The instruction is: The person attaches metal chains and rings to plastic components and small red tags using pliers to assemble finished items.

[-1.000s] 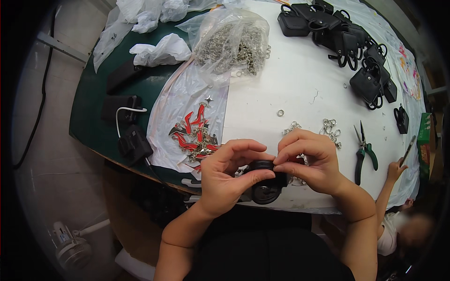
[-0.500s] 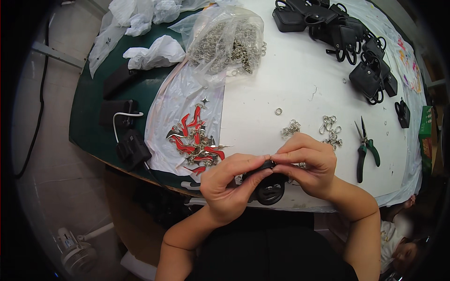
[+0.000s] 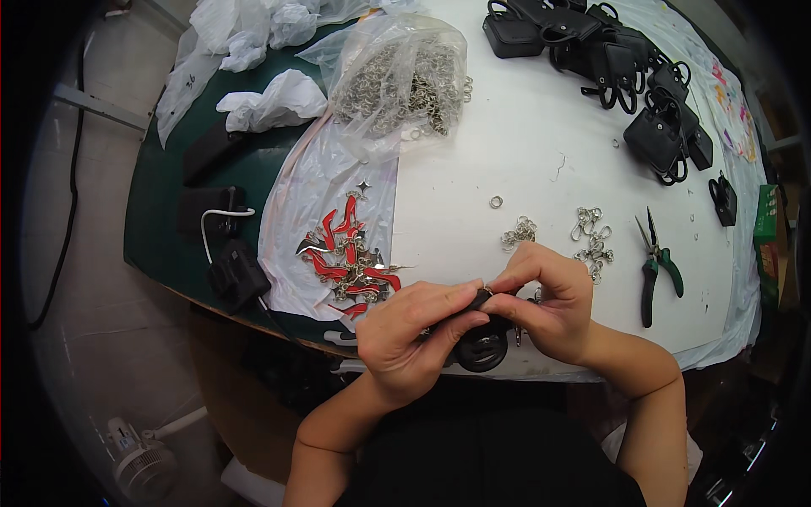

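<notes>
At the table's near edge my left hand (image 3: 401,338) is closed around a small black mini bag (image 3: 481,350), whose looped handle hangs below the fingers. My right hand (image 3: 547,302) meets it from the other side, thumb and forefinger pinched at the bag's edge on a tiny shiny metal piece, mostly hidden by the fingertips. Just beyond the right hand lie a small heap of metal clasps (image 3: 519,231) and a string of linked clasps (image 3: 594,232). Red high-heel shoe charms (image 3: 348,262) with silver chains are piled left of my hands.
Green-handled pliers (image 3: 650,269) lie at right. Several black mini bags (image 3: 655,139) are heaped at the far right. A clear plastic bag of metal rings and chains (image 3: 397,84) stands at the back. Black devices (image 3: 236,272) with a white cable sit at left. A single ring (image 3: 496,202) lies mid-table.
Both hands stay together on the mini bag; my right hand has turned slightly and shifted a little left. The whole view has moved slightly. A person at the lower right has mostly gone from view.
</notes>
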The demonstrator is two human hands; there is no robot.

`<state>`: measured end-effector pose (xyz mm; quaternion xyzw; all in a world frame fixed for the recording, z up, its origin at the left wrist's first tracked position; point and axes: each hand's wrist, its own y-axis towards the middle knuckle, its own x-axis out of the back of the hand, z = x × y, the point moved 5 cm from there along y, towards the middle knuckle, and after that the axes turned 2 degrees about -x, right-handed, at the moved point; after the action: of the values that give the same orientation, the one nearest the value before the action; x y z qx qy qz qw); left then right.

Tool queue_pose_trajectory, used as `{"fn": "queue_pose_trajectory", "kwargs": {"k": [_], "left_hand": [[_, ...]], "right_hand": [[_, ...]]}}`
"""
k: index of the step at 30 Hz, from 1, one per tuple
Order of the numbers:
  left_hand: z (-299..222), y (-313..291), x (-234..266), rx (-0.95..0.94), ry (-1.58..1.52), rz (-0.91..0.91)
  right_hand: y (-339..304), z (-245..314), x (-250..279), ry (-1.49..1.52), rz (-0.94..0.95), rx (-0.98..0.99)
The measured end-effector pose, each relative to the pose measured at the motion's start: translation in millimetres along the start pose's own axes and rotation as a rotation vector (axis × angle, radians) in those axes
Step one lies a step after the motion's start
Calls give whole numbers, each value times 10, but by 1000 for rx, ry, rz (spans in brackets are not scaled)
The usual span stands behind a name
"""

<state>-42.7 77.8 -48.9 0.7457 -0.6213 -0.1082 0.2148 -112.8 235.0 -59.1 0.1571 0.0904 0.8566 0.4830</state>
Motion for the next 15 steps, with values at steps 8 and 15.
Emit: {"fn": "queue_pose_trajectory", "kwargs": {"k": [8,15], "left_hand": [[59,-26,-7,143,-13,-95],[142,8,-26,272,-157,-79]], "right_hand": [[58,75,-15,-136,96,92],[-12,-140,-62,192,47,-238]]}}
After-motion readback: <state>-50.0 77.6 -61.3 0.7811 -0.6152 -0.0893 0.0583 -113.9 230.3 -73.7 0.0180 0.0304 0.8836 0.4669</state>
